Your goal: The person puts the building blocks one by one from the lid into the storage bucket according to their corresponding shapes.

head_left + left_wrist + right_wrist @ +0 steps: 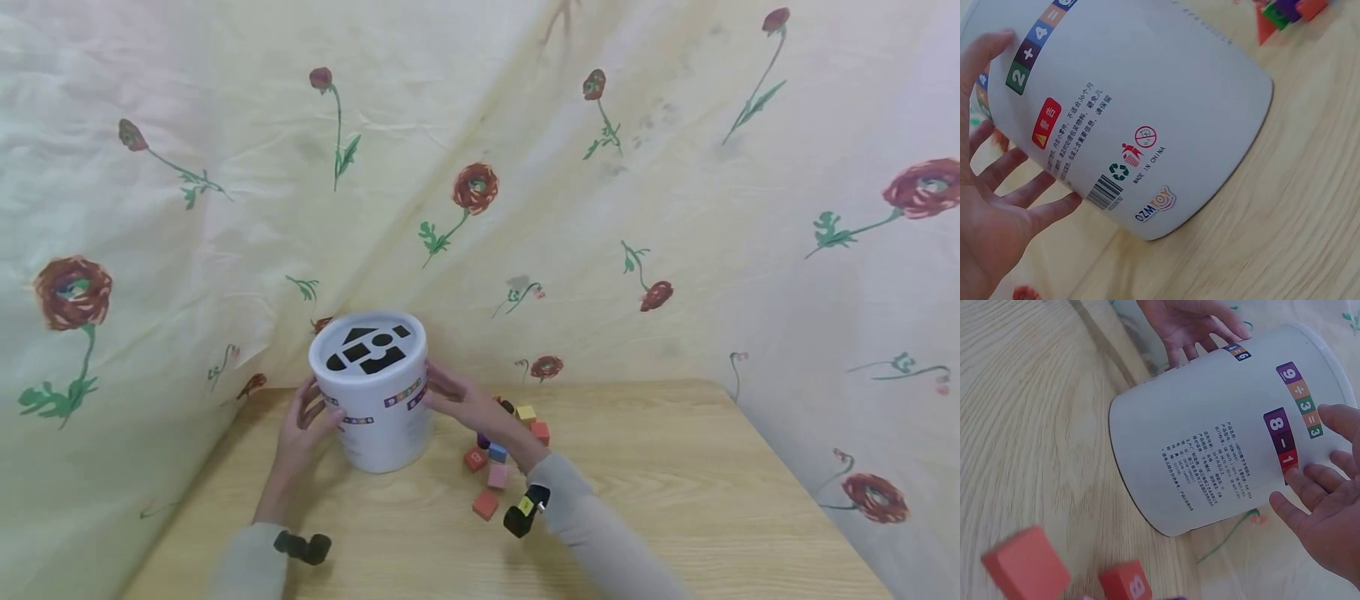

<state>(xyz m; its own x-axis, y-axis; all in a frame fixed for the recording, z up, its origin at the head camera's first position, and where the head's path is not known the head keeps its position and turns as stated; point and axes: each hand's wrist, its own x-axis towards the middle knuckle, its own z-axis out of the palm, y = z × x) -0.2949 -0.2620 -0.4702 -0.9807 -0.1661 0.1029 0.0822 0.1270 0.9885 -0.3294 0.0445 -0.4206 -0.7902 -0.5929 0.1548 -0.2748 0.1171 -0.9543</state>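
A white toy bucket [393, 446] stands at the left of the table, leaning slightly in the head view. Its round white lid [331, 333] has several dark shaped holes. My left hand [303, 421] holds the left side, thumb on the printed wall and fingers spread round it. From the other side my right hand [457, 397] holds the upper wall with its fingertips near the number strips [1280, 439]. Chinese print and a barcode [1105, 191] show on the wall. Whether the bottom touches the table cannot be told.
Several small coloured blocks lie right of the bucket, partly under my right forearm, among them a red block [485, 504], a pink block [497, 476] and a yellow block [526, 413]. Flowered cloth [480, 275] hangs behind and beside the wooden table [645, 467].
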